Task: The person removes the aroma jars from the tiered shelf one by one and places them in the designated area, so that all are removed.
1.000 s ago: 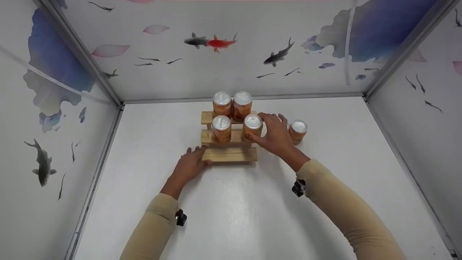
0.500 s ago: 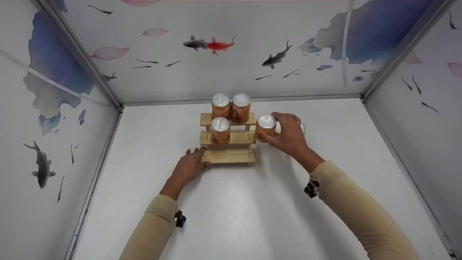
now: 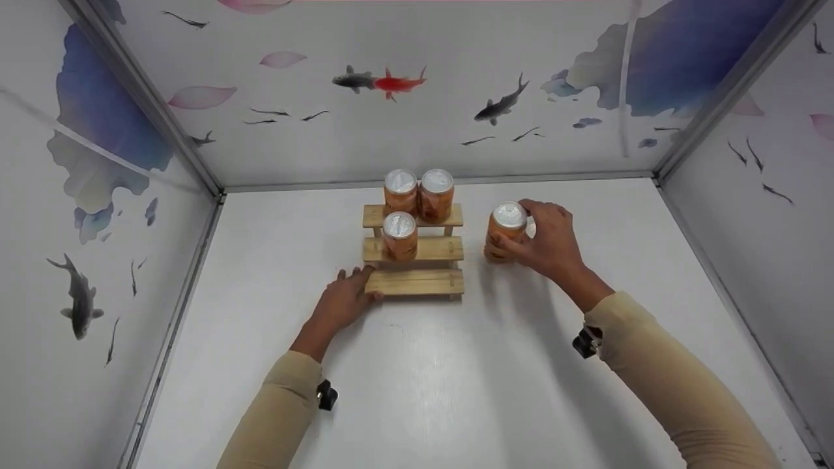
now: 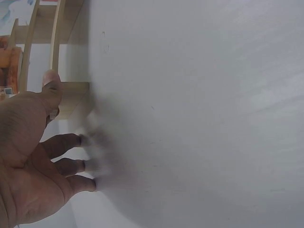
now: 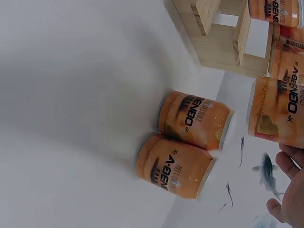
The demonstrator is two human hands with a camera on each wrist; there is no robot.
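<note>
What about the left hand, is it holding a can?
No, the left hand grips the wooden rack at the left end of its lowest step.

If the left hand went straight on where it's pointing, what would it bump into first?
Most likely the wooden rack; the left hand touches its left end. Past that, perhaps the can on the middle step, though depth is unclear.

Six orange cans, three on one wooden rack of three shelves, one in the right hand, two upright on one white table; hands two, counting the left hand; tan sleeves two; black wrist devices two; red wall fish one.
</note>
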